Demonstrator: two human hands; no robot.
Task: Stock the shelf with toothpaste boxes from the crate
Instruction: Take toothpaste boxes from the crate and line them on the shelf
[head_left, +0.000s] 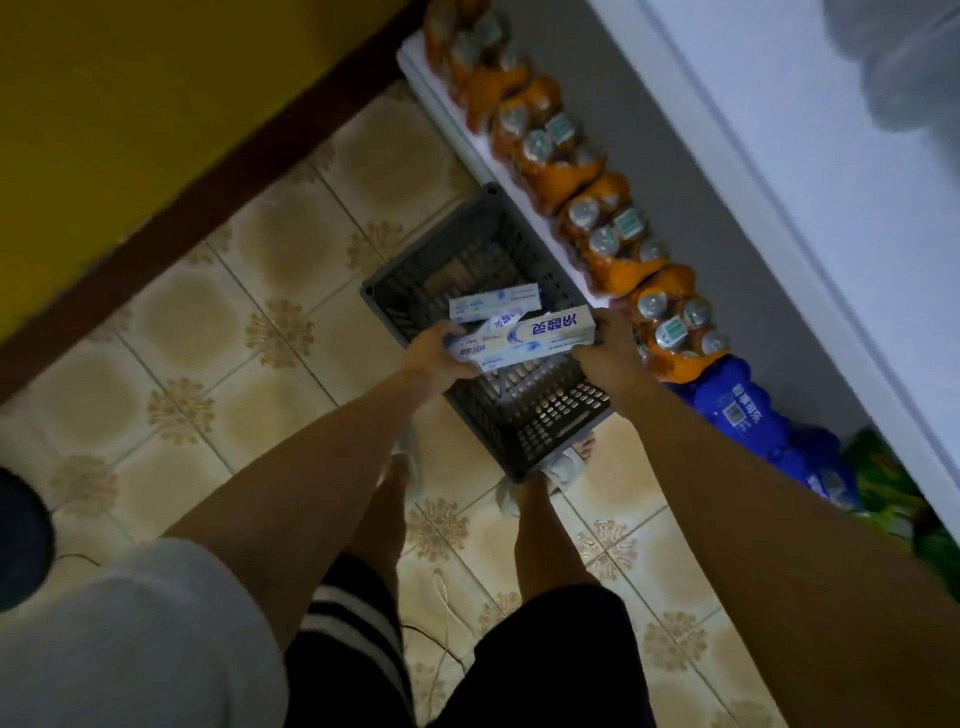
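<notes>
Both hands grip a bundle of toothpaste boxes (519, 338) over the dark crate (550, 415): the left hand (439, 358) curls round one end, the right hand (610, 345) round the other, fingertips hidden behind the cardboard. Blue Chinese characters on the boxes are blurred. Another box (493, 302) lies in the crate.

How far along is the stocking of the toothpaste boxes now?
Done: cannot tell; no stocked toothpaste shows. In hand: the left hand and right hand hold a bundle of toothpaste boxes over the grey crate. Left: one box still lies inside.
</notes>
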